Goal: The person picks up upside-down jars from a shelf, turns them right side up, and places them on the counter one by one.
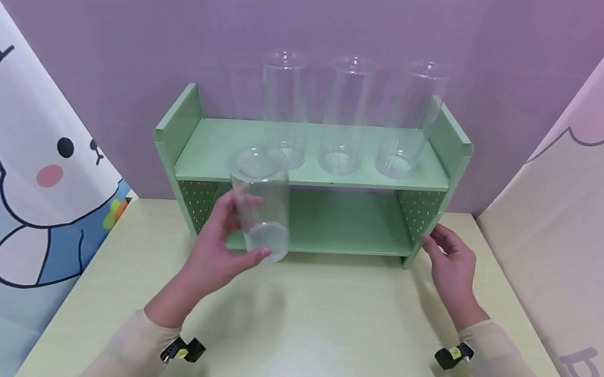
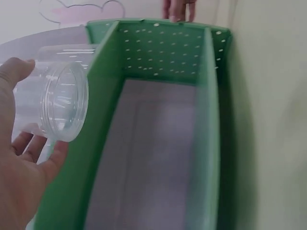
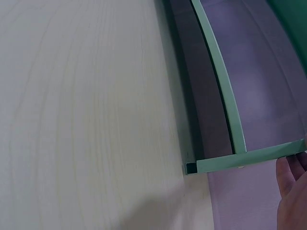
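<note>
My left hand (image 1: pixel 211 263) holds a clear plastic jar (image 1: pixel 262 199) between thumb and fingers, slightly tilted, in front of the left part of a green two-tier shelf (image 1: pixel 352 222). In the left wrist view, the jar (image 2: pixel 64 100) shows its ridged round end. Three similar tall clear jars stand upright in a row on the upper tier: a left one (image 1: pixel 285 104), a middle one (image 1: pixel 346 117) and a right one (image 1: pixel 413 120). My right hand (image 1: pixel 454 270) touches the outer face of the shelf's right side panel with its fingertips; the right wrist view shows these fingers (image 3: pixel 285 177) at the panel.
The shelf stands on a pale wooden table (image 1: pixel 327 335) against a purple backdrop (image 1: pixel 352 7). Its lower tier has side panels with small holes (image 1: pixel 418 212). A printed cartoon sheet (image 1: pixel 46 176) hangs on the left, another pale sheet (image 1: pixel 598 246) on the right.
</note>
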`<state>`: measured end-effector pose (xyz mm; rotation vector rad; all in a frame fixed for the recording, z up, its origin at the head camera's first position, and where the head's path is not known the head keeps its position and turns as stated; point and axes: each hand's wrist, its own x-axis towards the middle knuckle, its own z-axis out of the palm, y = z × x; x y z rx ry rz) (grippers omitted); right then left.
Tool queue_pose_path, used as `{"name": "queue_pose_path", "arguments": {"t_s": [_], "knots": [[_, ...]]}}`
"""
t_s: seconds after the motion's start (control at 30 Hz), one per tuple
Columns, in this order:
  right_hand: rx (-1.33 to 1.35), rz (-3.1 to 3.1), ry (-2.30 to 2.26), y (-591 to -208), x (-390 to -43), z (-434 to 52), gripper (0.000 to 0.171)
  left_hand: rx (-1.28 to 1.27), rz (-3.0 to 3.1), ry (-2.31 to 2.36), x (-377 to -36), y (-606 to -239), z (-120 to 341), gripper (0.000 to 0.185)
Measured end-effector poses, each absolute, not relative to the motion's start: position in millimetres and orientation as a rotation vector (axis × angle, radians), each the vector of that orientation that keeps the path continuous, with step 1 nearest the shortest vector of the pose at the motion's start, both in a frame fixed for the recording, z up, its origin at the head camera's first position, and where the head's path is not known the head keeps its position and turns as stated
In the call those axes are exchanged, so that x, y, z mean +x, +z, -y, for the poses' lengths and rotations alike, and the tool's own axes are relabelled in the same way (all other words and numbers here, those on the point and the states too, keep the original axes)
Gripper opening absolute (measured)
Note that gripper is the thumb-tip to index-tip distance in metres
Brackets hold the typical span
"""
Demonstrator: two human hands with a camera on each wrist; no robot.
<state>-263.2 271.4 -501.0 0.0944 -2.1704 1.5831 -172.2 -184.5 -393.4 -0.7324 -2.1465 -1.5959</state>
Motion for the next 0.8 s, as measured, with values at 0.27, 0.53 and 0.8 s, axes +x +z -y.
{"name": "queue_pose_path", "arguments": {"t_s": [0.27, 0.53, 0.8], "knots": [[0.077, 2.158, 1.596, -490, -256, -264, 0.032, -0.839, 2.16, -1.638, -181, -425, 169, 0.105], [0.069, 2.178, 1.582, -493, -258, -267, 0.034, -0.786, 2.221, -1.654, -183, -445, 159, 0.102], [0.082, 2.162, 1.605, -482, -251, -260, 0.032, -0.745, 2.321, -1.711, -181, -464, 153, 0.106]]}}
